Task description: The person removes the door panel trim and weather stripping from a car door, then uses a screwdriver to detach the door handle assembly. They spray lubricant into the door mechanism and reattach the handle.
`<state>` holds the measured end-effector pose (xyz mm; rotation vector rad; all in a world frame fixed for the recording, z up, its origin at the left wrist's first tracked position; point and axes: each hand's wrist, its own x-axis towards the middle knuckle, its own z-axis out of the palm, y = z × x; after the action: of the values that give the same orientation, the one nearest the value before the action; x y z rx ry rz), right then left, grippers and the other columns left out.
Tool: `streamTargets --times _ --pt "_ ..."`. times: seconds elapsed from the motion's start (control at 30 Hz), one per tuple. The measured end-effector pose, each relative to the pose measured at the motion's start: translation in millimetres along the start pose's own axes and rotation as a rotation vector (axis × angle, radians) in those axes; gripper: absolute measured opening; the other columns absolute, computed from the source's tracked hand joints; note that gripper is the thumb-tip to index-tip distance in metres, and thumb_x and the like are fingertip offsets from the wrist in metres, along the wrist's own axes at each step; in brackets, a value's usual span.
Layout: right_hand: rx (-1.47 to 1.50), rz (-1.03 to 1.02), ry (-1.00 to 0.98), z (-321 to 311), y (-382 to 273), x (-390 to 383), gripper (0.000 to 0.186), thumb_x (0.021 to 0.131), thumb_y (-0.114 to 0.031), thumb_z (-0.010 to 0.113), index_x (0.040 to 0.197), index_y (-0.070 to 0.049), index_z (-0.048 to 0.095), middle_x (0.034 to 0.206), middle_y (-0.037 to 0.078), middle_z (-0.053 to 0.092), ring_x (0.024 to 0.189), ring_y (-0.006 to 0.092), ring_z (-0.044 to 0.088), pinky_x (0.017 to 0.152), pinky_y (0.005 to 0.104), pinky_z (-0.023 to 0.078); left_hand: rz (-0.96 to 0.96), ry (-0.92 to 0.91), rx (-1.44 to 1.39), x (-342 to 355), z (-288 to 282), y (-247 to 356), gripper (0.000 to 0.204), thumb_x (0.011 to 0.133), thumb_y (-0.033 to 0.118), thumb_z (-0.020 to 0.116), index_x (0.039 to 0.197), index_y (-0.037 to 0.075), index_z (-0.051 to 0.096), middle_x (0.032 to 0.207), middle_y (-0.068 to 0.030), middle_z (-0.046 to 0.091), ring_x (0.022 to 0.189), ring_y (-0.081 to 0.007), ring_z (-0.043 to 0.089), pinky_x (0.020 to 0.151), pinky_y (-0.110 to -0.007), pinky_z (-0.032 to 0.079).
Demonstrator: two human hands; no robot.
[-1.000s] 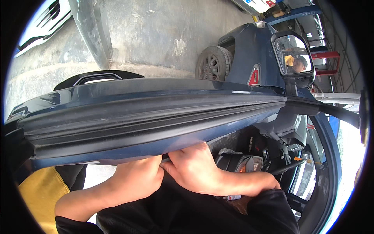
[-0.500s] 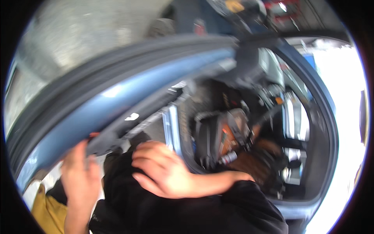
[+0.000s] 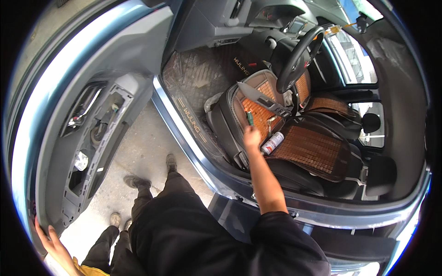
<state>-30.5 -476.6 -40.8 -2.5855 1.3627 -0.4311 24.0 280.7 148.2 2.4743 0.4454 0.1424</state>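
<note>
The green-handled tool (image 3: 249,118) is over the driver's seat, at twelve o'clock from the right hand (image 3: 252,137); the right fingers meet the handle's near end, but I cannot tell whether they are closed round it. It is probably light and stiff, a little slippery if the handle is smooth plastic; the thick of the handle looks the best place to take hold.

The left hand (image 3: 57,250), at eight o'clock in the view, has its fingers stretched and spread against the edge of the open door (image 3: 57,156); the door is likely heavy but easy to swing by that edge.

At one o'clock from the right hand lies a long grey switch panel (image 3: 267,103), probably thin plastic and easily scratched; at about half past three, a smooth cylindrical spray can (image 3: 272,143); beneath them, a nubbly orange-brown seat mat (image 3: 267,88) with a dark woven border; towards one o'clock, a rounded black steering wheel (image 3: 299,60).
</note>
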Motion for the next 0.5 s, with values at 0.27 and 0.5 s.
streamTargets --times 0.27,0.5 --pt "0.032 0.096 -0.44 36.3 54.3 155.2 0.031 0.08 -0.031 0.065 0.094 -0.003 0.065 0.1 0.02 0.069 0.099 0.0357 0.064 0.086 0.0438 0.05 -0.014 0.189 0.157 -30.1 -13.6 44.5 0.045 0.098 0.01 0.043 0.143 0.008 0.042 0.142 -0.0136 0.048 0.131 -0.0279 0.047 0.108 -0.038 0.037" --pt "-0.26 -0.322 -0.326 48.6 58.0 187.2 0.031 0.075 -0.027 0.065 0.093 -0.002 0.068 0.095 0.022 0.068 0.098 0.0368 0.064 0.086 0.0475 0.05 -0.152 -0.048 -0.308 -78.9 40.9 120.7 0.037 0.095 0.013 0.051 0.13 0.004 0.053 0.123 -0.0102 0.059 0.113 -0.0202 0.056 0.099 -0.033 0.043"
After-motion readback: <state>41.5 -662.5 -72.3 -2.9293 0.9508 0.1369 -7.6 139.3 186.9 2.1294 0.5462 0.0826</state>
